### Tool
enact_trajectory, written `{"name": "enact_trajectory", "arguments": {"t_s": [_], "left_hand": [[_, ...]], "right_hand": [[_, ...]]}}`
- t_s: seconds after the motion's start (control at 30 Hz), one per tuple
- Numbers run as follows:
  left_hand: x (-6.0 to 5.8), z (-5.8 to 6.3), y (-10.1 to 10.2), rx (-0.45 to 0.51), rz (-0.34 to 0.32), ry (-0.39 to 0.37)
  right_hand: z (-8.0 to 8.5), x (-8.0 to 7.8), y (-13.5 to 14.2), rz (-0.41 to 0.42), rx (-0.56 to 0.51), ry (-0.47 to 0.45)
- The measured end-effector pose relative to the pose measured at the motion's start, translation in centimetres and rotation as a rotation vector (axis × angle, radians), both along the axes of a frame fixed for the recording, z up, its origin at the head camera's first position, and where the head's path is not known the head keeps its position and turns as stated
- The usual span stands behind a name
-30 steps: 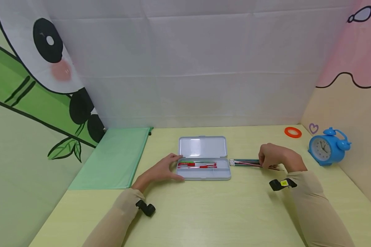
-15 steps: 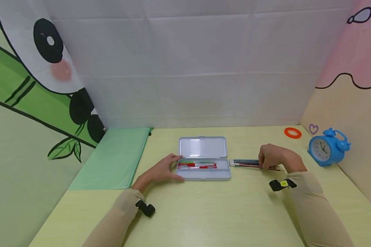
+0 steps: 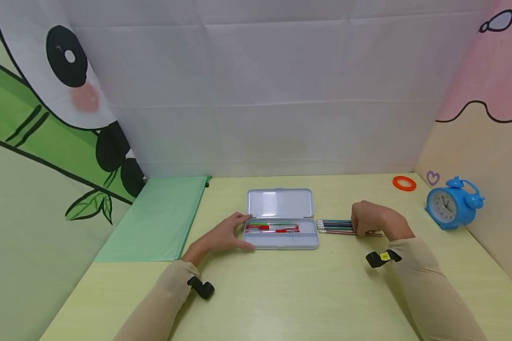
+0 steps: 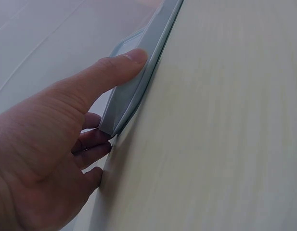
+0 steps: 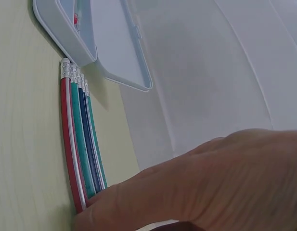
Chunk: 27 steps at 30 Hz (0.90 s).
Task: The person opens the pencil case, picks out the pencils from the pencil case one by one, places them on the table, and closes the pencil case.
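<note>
An open pale grey pencil case (image 3: 303, 240) lies on the table in the head view, its lid folded back. Pens (image 3: 277, 228) with red parts lie in its back compartment. My left hand (image 3: 222, 233) holds the case's left end, its thumb (image 4: 134, 57) against the front wall and other fingers around the corner. Right of the case, my right hand (image 3: 377, 219) grips several pencils (image 3: 334, 226) from above. In the right wrist view, red, green and dark blue pencils (image 5: 80, 125) lie side by side, eraser ends beside the case. Its fingertips are hidden.
A blue alarm clock (image 3: 450, 203) stands at the right by the wall. An orange ring (image 3: 404, 183) lies near the back right edge. On the left is a flat green cloth item (image 3: 158, 218). A white sheet (image 3: 273, 94) hangs behind the table.
My right hand has slid slightly left along the pencils. The red pencil, slanted before, now lies more in line with the others. My left hand and the pencil case have not moved.
</note>
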<state>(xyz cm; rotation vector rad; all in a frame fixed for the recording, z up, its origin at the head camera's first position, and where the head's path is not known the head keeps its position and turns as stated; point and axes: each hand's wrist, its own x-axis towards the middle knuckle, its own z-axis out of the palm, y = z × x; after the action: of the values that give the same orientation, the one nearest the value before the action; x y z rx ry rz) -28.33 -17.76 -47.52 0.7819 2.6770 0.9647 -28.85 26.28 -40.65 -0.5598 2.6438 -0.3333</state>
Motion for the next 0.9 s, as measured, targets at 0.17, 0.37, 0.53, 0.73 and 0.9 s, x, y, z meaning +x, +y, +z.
{"name": "enact_trajectory", "arguments": {"t_s": [0.17,0.37,0.53,0.73,0.9], "left_hand": [[-0.08,-0.12,0.01,-0.006,0.008,-0.004],[-0.08,-0.09,0.02,-0.01,0.011,-0.009],[0.0,0.02,-0.02,0.0,0.007,-0.011],[0.0,0.07,-0.06,0.004,0.003,-0.016],[0.08,0.17,-0.05,0.005,0.004,-0.021]], "right_hand": [[-0.05,-0.07,-0.35,-0.014,0.037,0.005],[-0.14,-0.18,-0.53,-0.023,0.057,0.016],[-0.2,-0.22,-0.61,-0.024,0.055,0.03],[-0.14,-0.14,-0.64,-0.017,0.04,0.044],[-0.07,-0.11,-0.66,-0.006,0.036,0.051]]}}
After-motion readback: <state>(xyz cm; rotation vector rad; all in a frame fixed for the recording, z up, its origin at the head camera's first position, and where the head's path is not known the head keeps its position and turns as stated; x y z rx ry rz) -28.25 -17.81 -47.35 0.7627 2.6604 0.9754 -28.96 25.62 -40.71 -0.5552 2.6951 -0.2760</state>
